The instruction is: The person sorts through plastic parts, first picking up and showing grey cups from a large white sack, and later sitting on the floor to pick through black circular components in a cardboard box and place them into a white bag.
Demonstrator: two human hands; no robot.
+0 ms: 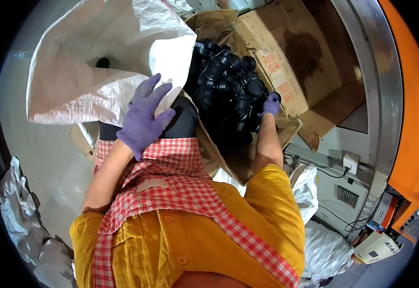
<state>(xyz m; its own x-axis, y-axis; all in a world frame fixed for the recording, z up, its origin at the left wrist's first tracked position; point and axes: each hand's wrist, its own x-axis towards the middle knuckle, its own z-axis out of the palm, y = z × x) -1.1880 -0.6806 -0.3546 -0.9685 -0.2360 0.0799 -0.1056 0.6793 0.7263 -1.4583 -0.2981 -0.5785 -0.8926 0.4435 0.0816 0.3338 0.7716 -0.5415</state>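
My left hand (144, 115), in a purple knit glove, lies with its fingers spread against the near edge of a large white woven sack (94, 103). The sack's mouth gapes toward me, and one small black piece (103, 62) shows inside it. To the right, a cardboard box (209, 144) is heaped with black round plastic fittings (219, 72). At the right side of that heap, my gloved right hand (270, 104) has its fingers closed on a black plastic fitting (275, 96). Its fingertips are partly hidden by the pieces.
Past the box, another opened cardboard carton (310, 62) stands against a grey metal machine with an orange panel (413, 96). White sacks (327, 249) lie at lower right, and white bags (17, 206) at far left. A plug and cable (349, 165) hang on the machine's side.
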